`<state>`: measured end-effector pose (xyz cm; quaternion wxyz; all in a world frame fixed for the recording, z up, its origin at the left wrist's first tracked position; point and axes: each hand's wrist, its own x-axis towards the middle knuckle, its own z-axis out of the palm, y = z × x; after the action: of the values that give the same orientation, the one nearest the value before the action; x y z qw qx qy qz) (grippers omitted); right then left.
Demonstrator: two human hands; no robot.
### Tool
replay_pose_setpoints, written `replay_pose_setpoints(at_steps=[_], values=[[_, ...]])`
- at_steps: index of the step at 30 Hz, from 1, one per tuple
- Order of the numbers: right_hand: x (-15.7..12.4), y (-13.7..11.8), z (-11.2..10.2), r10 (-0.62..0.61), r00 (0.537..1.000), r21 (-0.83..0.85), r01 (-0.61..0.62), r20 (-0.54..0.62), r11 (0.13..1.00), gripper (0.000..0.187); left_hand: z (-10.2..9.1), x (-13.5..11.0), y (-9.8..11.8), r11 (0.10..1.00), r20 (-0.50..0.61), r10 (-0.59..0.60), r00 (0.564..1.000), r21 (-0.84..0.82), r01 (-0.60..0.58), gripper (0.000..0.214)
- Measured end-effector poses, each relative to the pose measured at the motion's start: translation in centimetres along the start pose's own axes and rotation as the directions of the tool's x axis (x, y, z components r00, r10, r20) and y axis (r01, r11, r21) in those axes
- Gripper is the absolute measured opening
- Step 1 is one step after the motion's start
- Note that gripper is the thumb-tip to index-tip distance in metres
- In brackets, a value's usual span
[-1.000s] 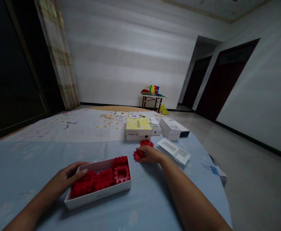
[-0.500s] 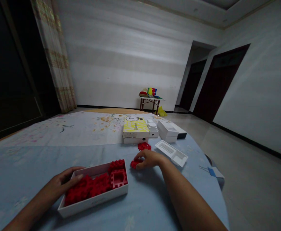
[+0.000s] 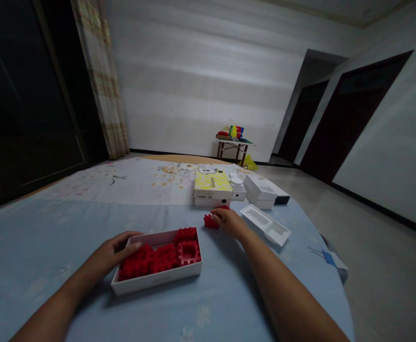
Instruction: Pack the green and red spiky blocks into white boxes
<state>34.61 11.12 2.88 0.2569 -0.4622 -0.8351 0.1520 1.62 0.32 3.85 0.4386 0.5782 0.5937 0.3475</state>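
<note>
A shallow white box (image 3: 158, 281) lies on the blue bedcover, filled with several red interlocking foam blocks (image 3: 159, 254). My left hand (image 3: 111, 254) grips the box's left end, thumb over the rim. My right hand (image 3: 230, 221) reaches past the box's far right corner. Its fingers close on a loose red block (image 3: 210, 221) lying on the cover just in front of a yellow box (image 3: 212, 183).
Behind the yellow box stand a small round white item (image 3: 237, 182) and white boxes (image 3: 265, 190). A white plastic tray insert (image 3: 266, 224) lies right of my right hand. The bed's edge drops to the floor on the right. A small table (image 3: 233, 142) stands by the far wall.
My right hand drew one red block toward the box, then reached out to the farther one by the yellow box. Only one loose block now shows. My left hand stayed on the box.
</note>
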Motion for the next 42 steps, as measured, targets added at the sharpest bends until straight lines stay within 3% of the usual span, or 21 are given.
replay_pose_setpoints(at_steps=[6,10,13,17,20,23,27,30,36,42], values=[[0.3,0.8,0.7,0.005,0.999,-0.103,-0.01,-0.045,0.995,0.029,0.1,-0.3,0.4,1.0,-0.023,0.029,0.999,0.007,-0.029,0.048],[0.1,0.4,-0.1,0.025,0.998,-0.083,-0.03,-0.053,0.996,0.026,0.0,0.0,-0.1,0.999,-0.013,0.035,0.999,0.025,-0.035,0.049],[-0.1,-2.2,-1.1,-0.007,0.987,0.086,0.021,-0.159,0.996,0.026,0.0,0.0,-0.1,0.999,-0.005,0.047,0.999,0.002,-0.047,0.045],[-0.3,-8.1,-1.2,-0.13,0.962,0.316,0.205,-0.241,0.927,0.028,0.1,-0.2,0.0,0.998,-0.014,0.062,0.998,-0.022,-0.062,0.041],[-0.2,-11.6,0.0,-0.23,0.956,0.28,0.274,-0.181,0.92,0.025,0.2,-0.3,-0.1,0.997,-0.008,0.064,0.998,-0.036,-0.064,0.041],[0.2,-13.0,1.7,-0.286,0.954,0.154,0.297,-0.087,0.942,0.022,0.2,-0.3,-0.1,0.996,0.008,0.066,0.998,-0.053,-0.066,0.042],[0.6,-12.8,3.3,-0.306,0.95,0.019,0.306,0.059,0.952,0.021,0.2,-0.2,-0.3,0.997,0.013,0.077,0.997,-0.029,-0.076,0.043],[0.6,-12.6,3.7,-0.31,0.946,-0.032,0.314,0.094,0.949,0.024,0.1,-0.1,-0.4,0.998,0.01,0.065,0.998,-0.017,-0.065,0.047],[0.3,-10.9,1.8,-0.26,0.963,0.074,0.264,-0.064,0.962,0.026,0.1,-0.2,-0.5,0.998,0.024,0.067,0.998,-0.011,-0.066,0.044],[-0.3,-5.3,-1.7,-0.056,0.974,0.176,0.096,-0.22,0.98,0.024,-0.2,0.3,-0.7,0.998,-0.016,0.057,0.998,0.029,-0.056,0.051]])
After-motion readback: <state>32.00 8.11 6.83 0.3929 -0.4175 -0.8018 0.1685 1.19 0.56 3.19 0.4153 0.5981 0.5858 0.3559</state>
